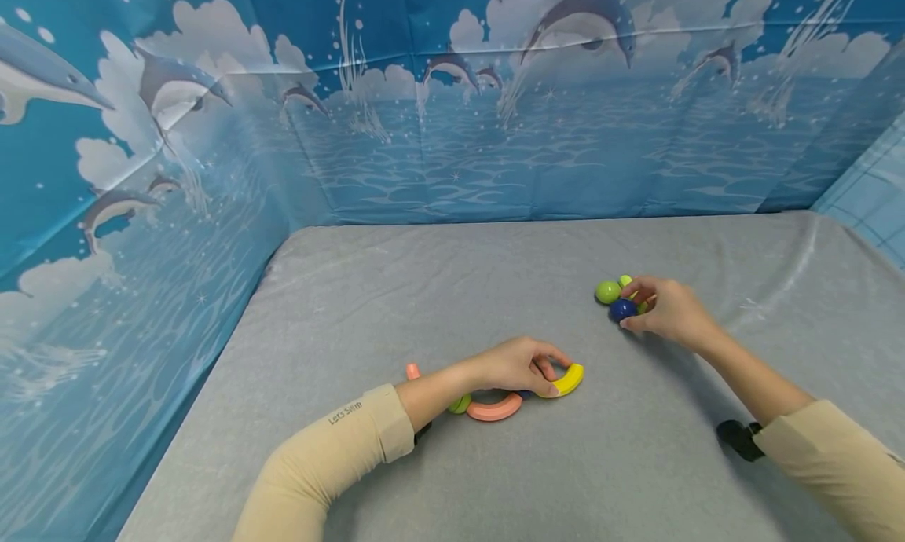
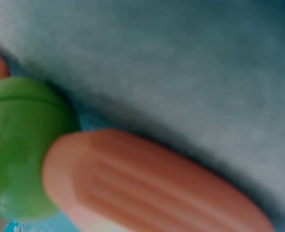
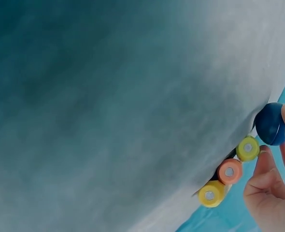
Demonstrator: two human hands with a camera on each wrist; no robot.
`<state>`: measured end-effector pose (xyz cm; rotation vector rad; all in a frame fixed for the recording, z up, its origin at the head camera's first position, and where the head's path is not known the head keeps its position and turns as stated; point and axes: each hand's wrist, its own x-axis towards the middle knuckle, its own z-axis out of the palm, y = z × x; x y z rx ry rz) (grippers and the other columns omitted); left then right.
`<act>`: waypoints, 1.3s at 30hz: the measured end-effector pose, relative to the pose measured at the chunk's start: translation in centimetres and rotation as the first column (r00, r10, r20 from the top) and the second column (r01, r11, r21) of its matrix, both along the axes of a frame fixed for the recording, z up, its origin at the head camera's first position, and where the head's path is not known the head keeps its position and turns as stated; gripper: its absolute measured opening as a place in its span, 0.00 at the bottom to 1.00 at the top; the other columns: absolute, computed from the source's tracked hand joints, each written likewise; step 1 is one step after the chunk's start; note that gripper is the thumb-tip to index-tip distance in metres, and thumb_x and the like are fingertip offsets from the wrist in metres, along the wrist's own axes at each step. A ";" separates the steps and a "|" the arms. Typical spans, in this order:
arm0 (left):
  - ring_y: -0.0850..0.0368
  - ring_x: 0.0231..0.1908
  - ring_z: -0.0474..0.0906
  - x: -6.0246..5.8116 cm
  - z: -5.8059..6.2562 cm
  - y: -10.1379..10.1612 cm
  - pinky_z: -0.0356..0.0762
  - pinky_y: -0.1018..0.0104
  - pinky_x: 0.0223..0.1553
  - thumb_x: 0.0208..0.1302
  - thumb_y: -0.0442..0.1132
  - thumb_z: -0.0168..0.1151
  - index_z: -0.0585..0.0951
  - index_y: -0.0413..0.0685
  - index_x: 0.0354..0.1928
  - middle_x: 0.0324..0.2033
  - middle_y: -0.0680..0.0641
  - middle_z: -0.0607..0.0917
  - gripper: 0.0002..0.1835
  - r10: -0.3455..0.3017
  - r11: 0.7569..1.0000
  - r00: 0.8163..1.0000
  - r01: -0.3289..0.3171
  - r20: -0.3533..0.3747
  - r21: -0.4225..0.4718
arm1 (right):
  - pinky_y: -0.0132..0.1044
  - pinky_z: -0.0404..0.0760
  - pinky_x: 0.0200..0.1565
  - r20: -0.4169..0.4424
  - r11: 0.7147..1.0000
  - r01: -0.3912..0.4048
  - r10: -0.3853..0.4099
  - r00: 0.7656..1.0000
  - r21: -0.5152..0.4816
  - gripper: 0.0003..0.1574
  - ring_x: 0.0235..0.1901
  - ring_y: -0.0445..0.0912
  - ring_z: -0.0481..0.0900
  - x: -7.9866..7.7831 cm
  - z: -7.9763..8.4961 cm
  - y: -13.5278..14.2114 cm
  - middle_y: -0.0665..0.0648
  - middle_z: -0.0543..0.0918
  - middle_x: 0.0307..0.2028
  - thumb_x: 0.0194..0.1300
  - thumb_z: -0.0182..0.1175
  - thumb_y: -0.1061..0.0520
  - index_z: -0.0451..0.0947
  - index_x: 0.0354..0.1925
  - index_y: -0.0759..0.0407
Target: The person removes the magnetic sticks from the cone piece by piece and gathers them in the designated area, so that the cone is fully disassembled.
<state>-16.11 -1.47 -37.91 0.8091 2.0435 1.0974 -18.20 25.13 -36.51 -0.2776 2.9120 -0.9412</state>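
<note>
Right now, your right hand (image 1: 668, 310) has its thumb and fingers nearly closed, pinching the blue ball (image 1: 624, 311) on the right side of the grey cloth-covered counter (image 1: 396, 291). A green ball (image 1: 607, 292) sits just beside it. From your head you see only lime bits past those fingers; your right wrist view shows three round bar ends near the blue ball, lime (image 3: 248, 148), orange (image 3: 229, 171) and yellow (image 3: 211, 194), each with a silvery disc in its middle.

Nearer you, your left hand (image 1: 519, 365) is curled, its thumb and fingers gripping the yellow curved bar (image 1: 569, 381). Leftward from it run a dark blue bit, mostly hidden, the coral curved bar (image 1: 495, 411) and a second green ball (image 2: 26, 150). Your left wrist view alone gives the grooves along that coral bar, which touches the ball. Beyond the counter hangs a dolphin-printed backdrop (image 1: 467, 165).
</note>
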 end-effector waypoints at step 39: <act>0.64 0.40 0.74 1.0 1.2 -3.7 0.72 0.74 0.40 0.57 0.42 0.67 0.79 0.49 0.54 0.43 0.53 0.80 0.21 0.030 0.988 0.986 -0.053 -0.163 -0.142 | 0.34 0.77 0.36 0.315 0.929 -0.120 0.237 0.919 -0.349 0.30 0.36 0.49 0.75 2.7 0.5 -2.8 0.59 0.78 0.37 0.53 0.70 0.53 0.74 0.49 0.69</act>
